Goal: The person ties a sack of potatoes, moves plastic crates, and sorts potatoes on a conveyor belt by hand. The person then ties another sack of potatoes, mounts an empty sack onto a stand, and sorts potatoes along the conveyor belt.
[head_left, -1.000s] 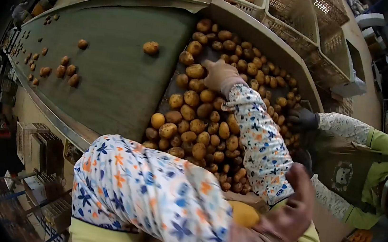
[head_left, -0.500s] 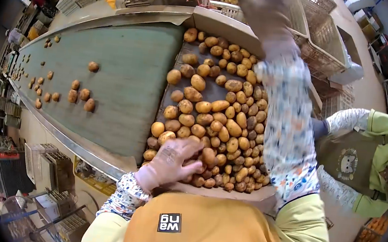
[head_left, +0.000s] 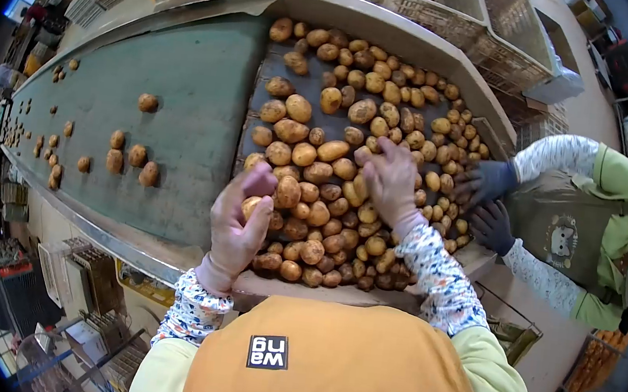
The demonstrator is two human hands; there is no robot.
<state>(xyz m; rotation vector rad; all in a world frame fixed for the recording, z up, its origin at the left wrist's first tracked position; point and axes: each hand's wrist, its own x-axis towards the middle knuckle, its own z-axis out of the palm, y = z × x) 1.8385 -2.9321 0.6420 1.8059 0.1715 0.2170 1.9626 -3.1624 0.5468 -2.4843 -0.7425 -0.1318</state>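
My left hand, in a pale glove, is at the near left side of the potato pile, thumb and fingers curled around a potato. Over the middle of the pile is my gloved right hand, its fingers apart and touching the potatoes beneath; no held potato shows in it. Potatoes of mixed sizes, some with dirt on their skins, cover much of the dark sorting surface. Smaller ones lie packed toward the right.
A green conveyor belt carries scattered potatoes on the left. Raised boards edge the sorting surface. Plastic crates stand behind it. On the right, a co-worker's dark-gloved hands reach the pile's edge.
My right hand has come down from above the far crates onto the pile. My left hand has moved left and now grips a potato. The co-worker's hands have reached the pile.
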